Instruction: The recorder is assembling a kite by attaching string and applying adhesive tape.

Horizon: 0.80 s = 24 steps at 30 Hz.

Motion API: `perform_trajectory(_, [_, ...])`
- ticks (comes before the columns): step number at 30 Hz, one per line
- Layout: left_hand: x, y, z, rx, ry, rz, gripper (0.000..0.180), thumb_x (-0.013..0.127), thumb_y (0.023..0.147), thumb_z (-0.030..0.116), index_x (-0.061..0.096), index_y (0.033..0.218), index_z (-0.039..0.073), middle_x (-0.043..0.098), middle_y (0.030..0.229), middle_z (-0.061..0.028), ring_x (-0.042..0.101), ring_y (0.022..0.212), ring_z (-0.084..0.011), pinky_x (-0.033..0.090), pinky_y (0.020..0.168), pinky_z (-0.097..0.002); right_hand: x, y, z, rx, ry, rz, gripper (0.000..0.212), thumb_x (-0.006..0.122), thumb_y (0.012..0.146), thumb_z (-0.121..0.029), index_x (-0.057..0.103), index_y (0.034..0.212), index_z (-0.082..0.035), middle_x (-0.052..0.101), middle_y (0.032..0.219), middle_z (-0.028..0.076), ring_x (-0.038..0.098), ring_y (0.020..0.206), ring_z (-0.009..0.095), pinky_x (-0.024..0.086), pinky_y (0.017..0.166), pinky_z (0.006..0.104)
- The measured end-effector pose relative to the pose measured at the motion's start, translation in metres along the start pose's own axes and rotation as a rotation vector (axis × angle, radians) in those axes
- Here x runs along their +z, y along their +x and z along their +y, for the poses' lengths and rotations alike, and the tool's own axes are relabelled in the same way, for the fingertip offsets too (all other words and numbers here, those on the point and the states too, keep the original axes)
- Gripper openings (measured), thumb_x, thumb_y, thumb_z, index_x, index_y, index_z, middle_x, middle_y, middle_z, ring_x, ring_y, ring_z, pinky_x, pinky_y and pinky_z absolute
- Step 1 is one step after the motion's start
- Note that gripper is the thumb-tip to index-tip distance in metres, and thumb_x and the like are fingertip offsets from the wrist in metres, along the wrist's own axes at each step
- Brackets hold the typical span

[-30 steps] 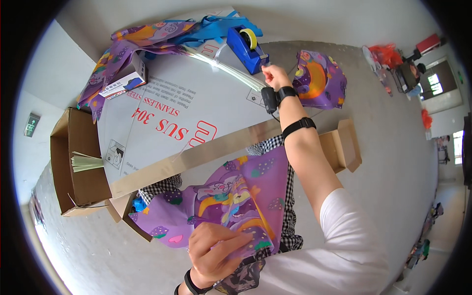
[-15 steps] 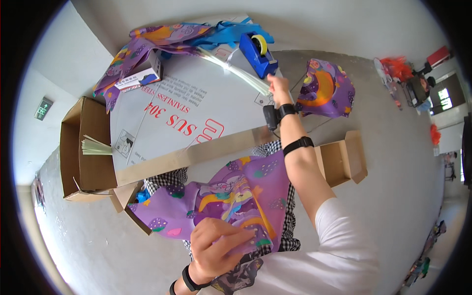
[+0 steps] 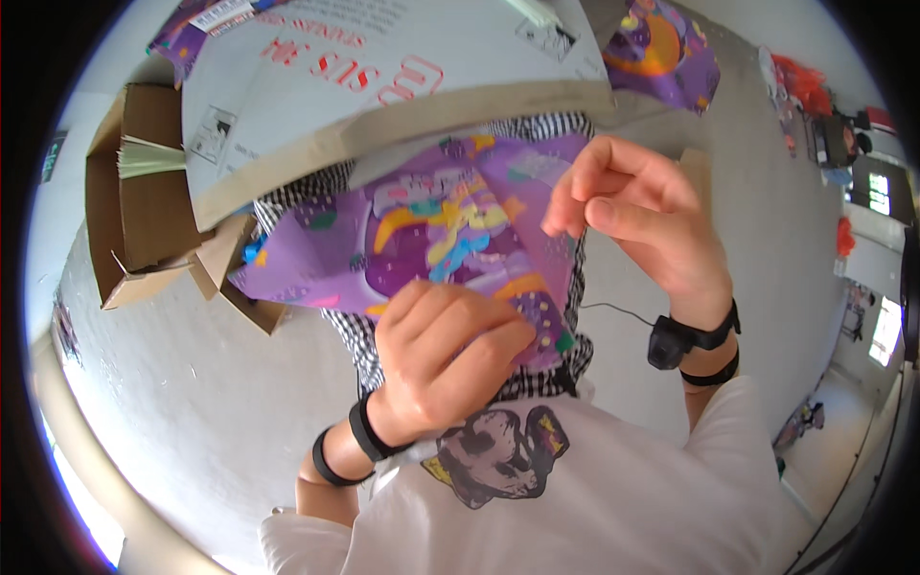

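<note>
The purple printed sheet [image 3: 450, 230] lies over black-and-white checked fabric [image 3: 355, 345], just off the desk's near edge. The left hand [image 3: 446, 355] has its fingers bent around the sheet's near edge, pinching it. The right hand [image 3: 652, 216] is raised over the sheet's right side, fingers half curled; whether it holds anything I cannot tell. Beside the left corner of the desk [image 3: 316, 105] stands an open cardboard box [image 3: 153, 216] with pale strips [image 3: 149, 158]. Another purple printed piece [image 3: 666, 57] shows by the right edge.
</note>
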<state>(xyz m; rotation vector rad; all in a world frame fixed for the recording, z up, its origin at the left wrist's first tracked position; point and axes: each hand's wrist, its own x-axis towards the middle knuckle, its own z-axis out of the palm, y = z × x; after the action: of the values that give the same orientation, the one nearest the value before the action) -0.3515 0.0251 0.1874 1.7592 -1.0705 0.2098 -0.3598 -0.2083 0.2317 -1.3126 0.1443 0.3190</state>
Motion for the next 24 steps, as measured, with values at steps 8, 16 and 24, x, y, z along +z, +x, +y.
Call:
perform_trajectory(8, [0.009, -0.040, 0.007, 0.054, 0.172, -0.021, 0.035, 0.074, 0.054, 0.005, 0.070, 0.088, 0.011, 0.063, 0.083, 0.0019, 0.057, 0.073, -0.0183, 0.039, 0.068, -0.0326, 0.048, -0.058, 0.004, 0.453, 0.237, 0.089, 0.020, 0.068, 0.091, -0.018, 0.054, 0.092, -0.003, 0.064, 0.079, 0.012, 0.060, 0.063, 0.014, 0.044, 0.053, 0.0251])
perform_trajectory(16, [0.023, -0.054, 0.000, 0.076, 0.207, -0.028, 0.031, 0.070, 0.052, 0.015, 0.073, 0.082, 0.014, 0.058, 0.074, 0.0036, 0.056, 0.072, -0.0170, 0.034, 0.075, -0.0329, 0.061, -0.094, 0.009, 0.701, 0.419, 0.386, 0.017, 0.059, 0.096, -0.016, 0.055, 0.100, 0.000, 0.067, 0.089, 0.015, 0.065, 0.066, 0.018, 0.048, 0.049, 0.0263])
perform_trajectory(24, [0.036, -0.058, -0.004, 0.125, 0.181, -0.090, 0.019, 0.067, 0.056, 0.019, 0.068, 0.074, 0.014, 0.055, 0.068, 0.0029, 0.055, 0.066, -0.0152, 0.031, 0.073, -0.0320, 0.076, -0.113, 0.029, 0.704, 0.747, 0.540, 0.023, 0.048, 0.102, -0.013, 0.056, 0.116, 0.004, 0.069, 0.107, 0.021, 0.072, 0.086, 0.024, 0.059, 0.065, 0.0299])
